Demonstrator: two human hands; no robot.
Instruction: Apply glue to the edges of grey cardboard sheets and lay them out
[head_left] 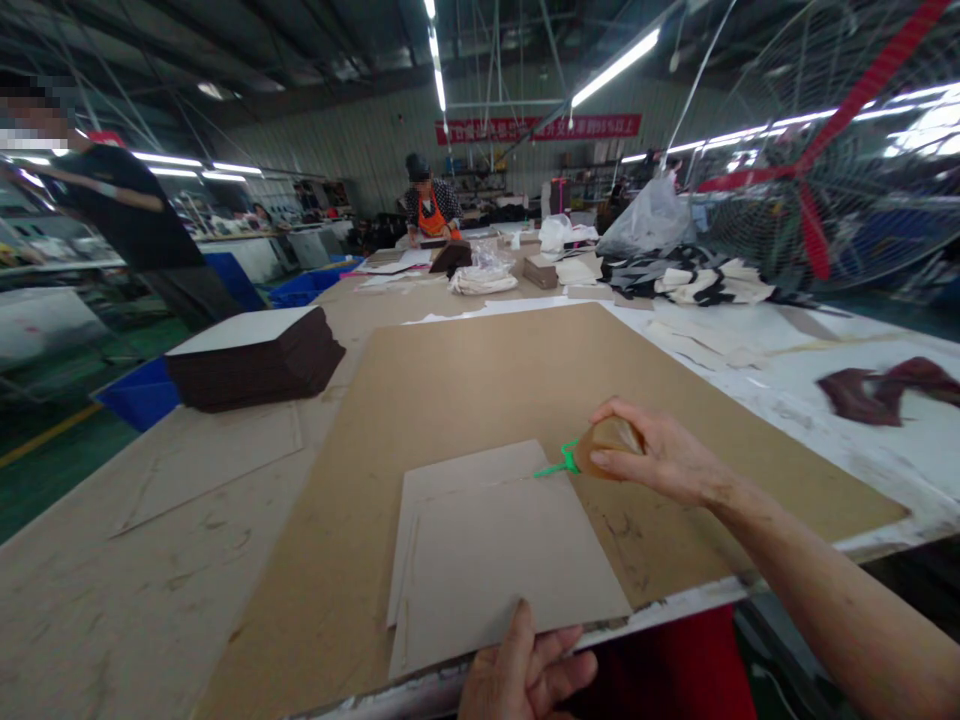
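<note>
My right hand (660,455) is wrapped around an amber squeeze bottle (609,447) with a green nozzle. Its tip meets the upper right part of a grey-beige board (502,560), where a thin line, apparently glue, runs along the top and another down the left side. A second similar board (442,480) lies partly beneath it, showing at the top and left. At the near edge, my left hand (517,670) pinches the upper board, thumb on top and fingers at the overhanging rim.
A large brown sheet (465,370) covers the table under the boards. To the left stands a dark stack of pieces (255,360) beside a blue bin (142,395). Dark scraps (885,388) lie right, below a big fan (810,170). A person (433,205) in an orange apron works farther back; another stands left.
</note>
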